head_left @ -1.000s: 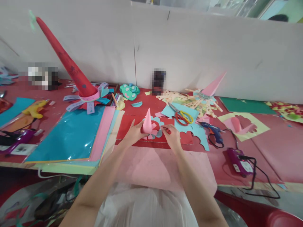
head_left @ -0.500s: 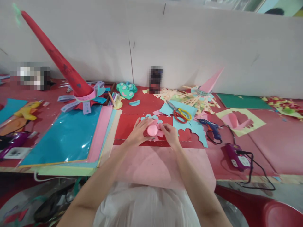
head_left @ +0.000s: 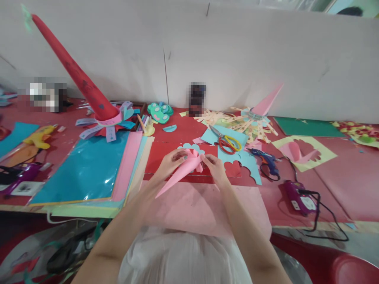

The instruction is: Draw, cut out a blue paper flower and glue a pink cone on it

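Observation:
A pink paper cone [head_left: 181, 173] lies tilted between my hands, its tip toward me and to the left, its wide end with cut tabs facing away. My left hand [head_left: 171, 161] has its fingers closed around the cone's left side near the wide end. At the right, my right hand [head_left: 213, 165] pinches one of the tabs at the rim. Just behind the cone, a light blue scalloped paper piece [head_left: 191, 147] shows in part; the rest is hidden. Under it lies red paper [head_left: 156, 157].
Scissors [head_left: 226, 142] with red and yellow handles rest on blue paper at the right. Beyond are a blue glue gun [head_left: 268, 162] and a purple power strip [head_left: 299, 197] with a black cord. A tall red cone [head_left: 74, 75] and wrapped blue paper [head_left: 83, 169] are at the left.
The pink cone has swung from pointing its tip at me to lying sideways, tip to the lower left. My left hand's fingers have curled in; my right hand stays at the rim.

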Tool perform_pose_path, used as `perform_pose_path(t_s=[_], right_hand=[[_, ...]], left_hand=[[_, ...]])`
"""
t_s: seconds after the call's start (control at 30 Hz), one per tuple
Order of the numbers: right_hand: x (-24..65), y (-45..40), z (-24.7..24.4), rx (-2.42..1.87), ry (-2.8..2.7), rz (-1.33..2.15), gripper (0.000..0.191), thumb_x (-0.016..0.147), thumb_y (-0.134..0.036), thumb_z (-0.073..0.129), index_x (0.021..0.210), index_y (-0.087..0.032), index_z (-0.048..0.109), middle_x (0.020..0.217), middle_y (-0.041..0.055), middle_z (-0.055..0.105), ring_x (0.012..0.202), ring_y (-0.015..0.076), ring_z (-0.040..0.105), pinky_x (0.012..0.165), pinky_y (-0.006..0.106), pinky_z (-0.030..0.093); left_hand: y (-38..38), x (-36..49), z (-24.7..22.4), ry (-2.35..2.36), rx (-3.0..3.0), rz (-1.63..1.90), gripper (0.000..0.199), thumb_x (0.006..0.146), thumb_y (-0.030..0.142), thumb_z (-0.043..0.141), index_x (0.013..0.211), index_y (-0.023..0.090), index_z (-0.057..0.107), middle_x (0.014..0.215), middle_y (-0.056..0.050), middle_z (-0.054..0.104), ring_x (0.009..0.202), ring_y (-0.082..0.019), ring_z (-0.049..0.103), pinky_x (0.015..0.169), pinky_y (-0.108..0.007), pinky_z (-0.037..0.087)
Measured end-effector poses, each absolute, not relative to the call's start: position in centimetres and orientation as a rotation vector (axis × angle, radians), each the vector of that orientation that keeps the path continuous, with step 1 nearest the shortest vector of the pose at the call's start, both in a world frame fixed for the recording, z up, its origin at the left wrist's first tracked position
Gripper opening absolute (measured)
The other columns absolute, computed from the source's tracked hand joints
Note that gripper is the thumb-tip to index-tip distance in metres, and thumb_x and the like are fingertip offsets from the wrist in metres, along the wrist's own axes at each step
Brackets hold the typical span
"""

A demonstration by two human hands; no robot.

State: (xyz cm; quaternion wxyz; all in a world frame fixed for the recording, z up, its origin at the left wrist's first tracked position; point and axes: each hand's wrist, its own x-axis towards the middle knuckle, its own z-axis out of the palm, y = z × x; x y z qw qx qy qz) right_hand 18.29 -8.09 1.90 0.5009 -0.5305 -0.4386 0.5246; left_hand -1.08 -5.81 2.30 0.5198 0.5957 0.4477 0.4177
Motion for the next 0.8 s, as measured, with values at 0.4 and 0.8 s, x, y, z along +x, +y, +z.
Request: perform_pose_path(t_s=[0.4, 0.8], right_hand=[[18.2, -8.5, 1.7, -1.194, -1.055, 1.511, 0.034, 0.070, -0.052, 0.070, 0.065, -0.019, 0.062, 0.054, -0.0049, 0.050, 0.048, 0.0081, 0.041, 0.047, 0.023, 0.033], [18.4, -8.8, 3.1, -1.307, -1.165, 1.562, 0.042, 0.070, -0.061, 0.064, 0.076, -0.019, 0.064, 0.058, -0.0033, 0.050, 0.047, 0.0074, 0.035, 0.044, 0.023, 0.025]], left_hand=[[-6.3, -1.0, 3.4, 1.252, 1.461, 0.918, 0.029, 0.069, 0.045, 0.064, 0.065, 0.017, 0.061, 0.063, 0.002, 0.057, 0.062, -0.013, 0.053, 0.057, -0.024, 0.040], [-6.3, -1.3, 3.5, 1.278, 1.387, 0.933, 0.027, 0.071, 0.043, 0.062, 0.067, 0.016, 0.057, 0.064, 0.002, 0.055, 0.057, -0.010, 0.049, 0.052, -0.021, 0.036]])
